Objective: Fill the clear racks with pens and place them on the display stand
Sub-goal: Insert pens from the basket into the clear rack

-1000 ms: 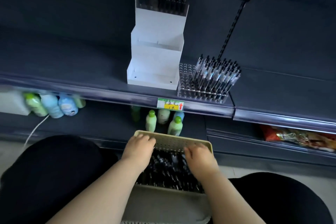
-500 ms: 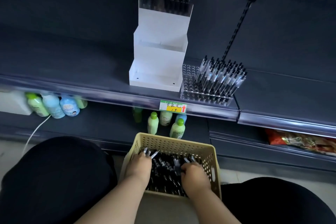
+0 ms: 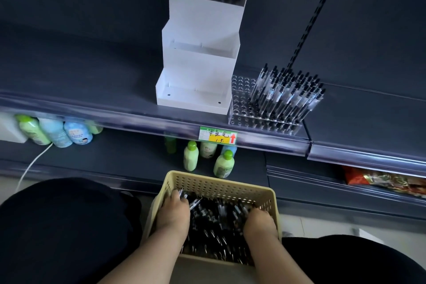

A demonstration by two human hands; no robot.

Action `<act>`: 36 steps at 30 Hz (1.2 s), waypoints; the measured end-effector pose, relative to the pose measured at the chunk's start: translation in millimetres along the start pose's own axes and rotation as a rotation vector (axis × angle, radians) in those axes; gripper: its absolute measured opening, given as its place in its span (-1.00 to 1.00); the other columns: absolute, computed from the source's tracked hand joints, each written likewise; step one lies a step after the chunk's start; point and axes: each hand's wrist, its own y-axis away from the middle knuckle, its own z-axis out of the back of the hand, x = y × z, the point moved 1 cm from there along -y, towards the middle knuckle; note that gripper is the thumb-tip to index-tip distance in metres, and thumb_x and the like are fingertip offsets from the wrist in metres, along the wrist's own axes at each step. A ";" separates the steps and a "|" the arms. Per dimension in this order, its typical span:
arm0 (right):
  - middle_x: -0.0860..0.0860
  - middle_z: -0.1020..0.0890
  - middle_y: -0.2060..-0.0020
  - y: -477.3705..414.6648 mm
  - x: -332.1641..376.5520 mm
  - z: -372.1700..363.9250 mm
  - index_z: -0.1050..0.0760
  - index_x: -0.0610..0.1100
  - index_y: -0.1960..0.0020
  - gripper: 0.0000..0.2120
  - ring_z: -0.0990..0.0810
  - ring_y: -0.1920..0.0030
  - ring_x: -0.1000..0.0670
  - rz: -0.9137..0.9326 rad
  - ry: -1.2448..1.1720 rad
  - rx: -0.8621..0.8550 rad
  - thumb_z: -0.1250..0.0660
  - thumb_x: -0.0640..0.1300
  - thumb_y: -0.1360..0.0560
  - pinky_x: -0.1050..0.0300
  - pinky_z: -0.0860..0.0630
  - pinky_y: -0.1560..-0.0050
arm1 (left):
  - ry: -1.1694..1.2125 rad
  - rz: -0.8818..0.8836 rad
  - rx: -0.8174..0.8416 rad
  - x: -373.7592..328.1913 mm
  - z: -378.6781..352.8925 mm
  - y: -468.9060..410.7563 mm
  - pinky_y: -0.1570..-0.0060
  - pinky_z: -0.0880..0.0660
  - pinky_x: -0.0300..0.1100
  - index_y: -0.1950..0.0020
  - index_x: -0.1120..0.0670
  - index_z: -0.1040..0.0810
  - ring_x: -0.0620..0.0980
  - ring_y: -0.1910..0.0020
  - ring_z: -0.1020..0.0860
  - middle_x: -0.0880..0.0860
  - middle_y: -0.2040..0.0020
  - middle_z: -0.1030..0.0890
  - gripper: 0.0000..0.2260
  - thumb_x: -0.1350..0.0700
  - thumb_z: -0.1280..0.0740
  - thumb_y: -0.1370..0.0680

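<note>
Hands reach into the beige basket (image 3: 221, 185) at lower centre. Left hand (image 3: 173, 213) grips several pens (image 3: 194, 203). Right hand (image 3: 260, 223) is buried among pens, its grip unclear.

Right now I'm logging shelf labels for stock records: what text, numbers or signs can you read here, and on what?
"中性笔" and "1.5", handwritten, with a red up arrow: price tag on the shelf edge.
Price tag's green strip: print too small to read.
Blue bottle: label print blurred.
Green bottles: labels unreadable.
Snack packet: unreadable.

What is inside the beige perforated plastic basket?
The beige perforated plastic basket holds a heap of loose dark pens. The left hand and the right hand reach in, covering some pens. The basket's bottom is hidden.
</note>
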 end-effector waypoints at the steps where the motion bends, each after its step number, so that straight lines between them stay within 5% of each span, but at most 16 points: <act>1: -0.12 -0.52 -0.20 0.1 -0.6 0.1 -0.47 -0.16 -0.24 -0.65 -0.51 -0.19 -0.12 -0.001 0.002 0.004 -0.20 -0.33 -0.47 0.03 -0.49 -0.12 | -0.051 -0.042 -0.040 1.4 -1.6 1.1 -0.08 -0.40 -0.05 -0.14 0.17 -0.45 0.15 -0.11 -0.50 0.15 -0.15 -0.51 -0.79 0.15 -0.11 -0.59; 3: -0.11 -0.53 -0.19 1.0 -2.1 1.2 -0.46 -0.17 -0.23 -0.66 -0.51 -0.19 -0.11 0.001 -0.017 0.002 -0.19 -0.33 -0.48 0.04 -0.49 -0.12 | -0.062 -0.044 -0.058 1.8 4.4 5.7 -0.03 -0.44 -0.06 0.03 0.10 -0.44 0.09 -0.01 -0.53 0.11 -0.06 -0.52 -0.92 0.14 -0.18 -0.56; 9: -0.12 -0.53 -0.19 16.2 -2.5 11.6 -0.38 -0.21 -0.26 -0.69 -0.52 -0.19 -0.12 0.088 -0.098 -0.073 -0.14 -0.30 -0.52 0.05 -0.49 -0.13 | -0.001 -0.180 -0.176 -11.3 22.2 18.0 -0.07 -0.32 -0.21 -0.08 -0.09 -0.54 -0.06 -0.09 -0.44 -0.12 -0.08 -0.54 -0.81 -0.11 -0.23 -0.55; 14: -0.02 -0.60 0.04 47.1 5.5 35.2 -0.39 -0.07 -0.09 -0.85 -0.55 0.15 0.00 0.297 -0.408 -0.223 -0.22 -0.12 -0.53 0.17 -0.44 0.18 | 0.417 -0.178 -0.238 -28.7 58.9 40.4 0.34 -0.32 -0.52 -0.03 -0.14 -0.53 -0.28 0.24 -0.45 -0.22 0.08 -0.59 -0.89 -0.04 -0.33 -0.52; 20: 0.12 -0.56 0.27 79.3 11.7 76.5 -0.37 0.04 0.01 -0.82 -0.55 0.28 0.11 0.507 -0.696 -0.315 -0.27 -0.15 -0.44 0.15 -0.50 0.27 | 0.716 -0.236 -0.285 -50.5 100.7 65.7 0.27 -0.32 -0.64 0.15 -0.11 -0.57 -0.54 0.23 -0.45 -0.27 0.30 -0.54 -0.90 0.08 -0.45 -0.44; 24: 0.05 -0.61 0.26 85.5 10.5 100.4 -0.40 -0.01 0.11 -0.97 -0.55 0.34 0.02 0.526 -0.825 -0.317 -0.23 -0.12 -0.48 0.12 -0.49 0.33 | 0.744 -0.256 -0.281 -58.5 122.0 67.7 0.27 -0.38 -0.56 0.25 -0.14 -0.53 -0.39 0.24 -0.53 -0.25 0.29 -0.59 -0.84 0.04 -0.49 -0.40; 29: -0.01 -0.64 0.40 87.7 7.6 131.4 -0.48 -0.09 0.18 -0.75 -0.57 0.40 0.05 0.552 -0.876 -0.344 -0.19 0.05 -0.55 0.06 -0.48 0.28 | 0.812 -0.283 -0.302 -68.1 145.2 55.4 0.29 -0.39 -0.56 0.28 -0.13 -0.57 -0.36 0.25 -0.56 -0.22 0.27 -0.63 -0.86 0.05 -0.51 -0.37; 32: 0.02 -0.62 0.45 85.4 5.5 149.3 -0.46 -0.16 0.13 -0.79 -0.51 0.47 0.05 0.602 -0.966 -0.420 -0.23 -0.02 -0.55 0.10 -0.47 0.37 | 0.884 -0.308 -0.307 -72.5 162.6 46.7 0.29 -0.38 -0.59 0.28 -0.11 -0.60 -0.39 0.25 -0.56 -0.22 0.27 -0.64 -0.87 0.08 -0.51 -0.37; 34: 0.05 -0.64 0.39 86.3 4.5 163.7 -0.44 -0.08 0.01 -0.93 -0.54 0.45 0.09 0.663 -1.043 -0.487 -0.27 -0.09 -0.54 0.19 -0.49 0.40 | 0.915 -0.328 -0.332 -75.7 176.9 40.5 0.29 -0.38 -0.60 0.28 -0.11 -0.61 -0.39 0.25 -0.56 -0.25 0.29 -0.64 -0.87 0.09 -0.51 -0.37; 36: 0.08 -0.66 0.30 88.6 6.9 184.1 -0.39 0.10 -0.07 -0.80 -0.61 0.36 0.15 0.749 -1.085 -0.562 -0.31 -0.13 -0.51 0.24 -0.54 0.34 | 0.915 -0.371 -0.364 -82.3 194.4 31.2 0.26 -0.40 -0.59 0.25 -0.12 -0.62 -0.38 0.23 -0.57 -0.29 0.26 -0.64 -0.90 0.08 -0.49 -0.39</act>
